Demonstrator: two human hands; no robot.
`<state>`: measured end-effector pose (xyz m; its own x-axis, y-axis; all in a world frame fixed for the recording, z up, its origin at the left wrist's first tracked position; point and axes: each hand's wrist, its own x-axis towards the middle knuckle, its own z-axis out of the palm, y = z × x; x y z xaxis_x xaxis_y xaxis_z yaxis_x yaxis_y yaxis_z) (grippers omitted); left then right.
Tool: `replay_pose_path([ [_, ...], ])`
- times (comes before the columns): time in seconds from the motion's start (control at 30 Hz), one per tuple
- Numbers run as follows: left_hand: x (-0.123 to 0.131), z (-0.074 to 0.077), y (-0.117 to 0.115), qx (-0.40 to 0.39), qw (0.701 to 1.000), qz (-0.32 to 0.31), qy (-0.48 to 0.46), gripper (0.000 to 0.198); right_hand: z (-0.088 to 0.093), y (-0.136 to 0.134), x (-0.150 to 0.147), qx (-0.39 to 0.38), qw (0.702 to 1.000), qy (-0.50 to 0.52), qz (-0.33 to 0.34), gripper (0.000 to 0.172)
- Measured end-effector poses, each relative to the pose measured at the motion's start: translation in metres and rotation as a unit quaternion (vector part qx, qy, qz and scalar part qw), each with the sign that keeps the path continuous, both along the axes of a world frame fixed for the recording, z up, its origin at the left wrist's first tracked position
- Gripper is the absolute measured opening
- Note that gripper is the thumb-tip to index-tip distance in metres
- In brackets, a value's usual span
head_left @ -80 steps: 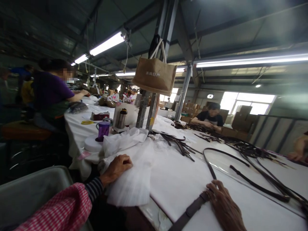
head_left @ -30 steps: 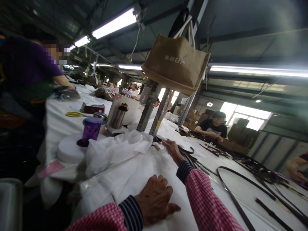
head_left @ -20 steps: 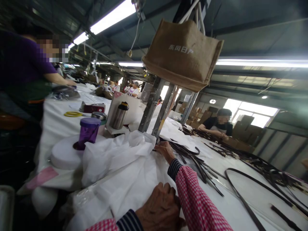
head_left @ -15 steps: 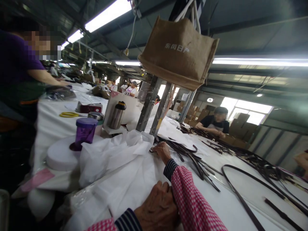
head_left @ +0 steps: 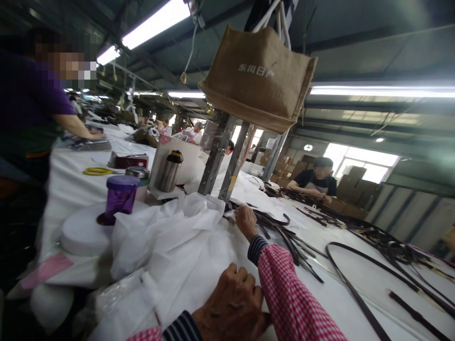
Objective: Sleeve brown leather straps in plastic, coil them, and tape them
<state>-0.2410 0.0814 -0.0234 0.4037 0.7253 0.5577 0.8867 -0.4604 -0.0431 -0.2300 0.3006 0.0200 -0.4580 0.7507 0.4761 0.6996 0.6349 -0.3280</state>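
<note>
My right hand [head_left: 245, 220] reaches forward across the table to the near end of a bundle of dark leather straps [head_left: 284, 234], close to the foot of the metal posts [head_left: 217, 158]. Its fingers are curled closed there, and what they pinch is hidden. My left hand [head_left: 229, 303] lies palm down on the heap of white fabric sheets [head_left: 170, 237] at the near edge, fingers resting on the cloth and holding nothing. Both sleeves are red-and-white check with striped cuffs.
A long dark strap loop [head_left: 351, 284] and more straps [head_left: 387, 239] lie to the right. A purple cup [head_left: 119, 196], a steel flask [head_left: 169, 170], yellow scissors [head_left: 96, 171] and a white tape roll [head_left: 80, 232] stand left. A jute bag [head_left: 258, 78] hangs overhead. Other people work around the table.
My right hand left the strap near me and reached forward to the strap bundle by the posts, closing there. My left hand moved from the table's left edge onto the fabric at centre.
</note>
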Motion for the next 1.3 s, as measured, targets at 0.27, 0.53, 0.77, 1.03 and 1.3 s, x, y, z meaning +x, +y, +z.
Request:
replay_pose_path([
  [0.27, -0.001, 0.013, -0.006, 0.042, 0.998, 0.013, -0.04, 0.045, 0.049, 0.015, 0.059, 0.081, 0.99, -0.018, -0.113, 0.027],
  [0.53, -0.003, 0.019, -0.008, 0.079, 0.994, 0.031, -0.069, 0.027, 0.084, 0.012, 0.169, 0.038, 0.978, 0.129, -0.157, 0.023],
  [0.77, -0.01, 0.03, -0.011, 0.086, 0.99, 0.075, -0.078, 0.013, 0.102, -0.059, 0.214, -0.096, 0.956, 0.273, -0.047, 0.043],
  [1.03, -0.011, 0.028, -0.014, 0.127, 0.988, 0.053, -0.064, 0.067, 0.088, -0.218, 0.256, -0.25, 0.937, 0.23, 0.082, 0.024],
  [1.3, 0.008, 0.044, -0.047, 0.023, 0.991, -0.099, 0.092, 0.014, 0.055, -0.337, 0.294, -0.301, 0.922, 0.22, 0.103, 0.014],
])
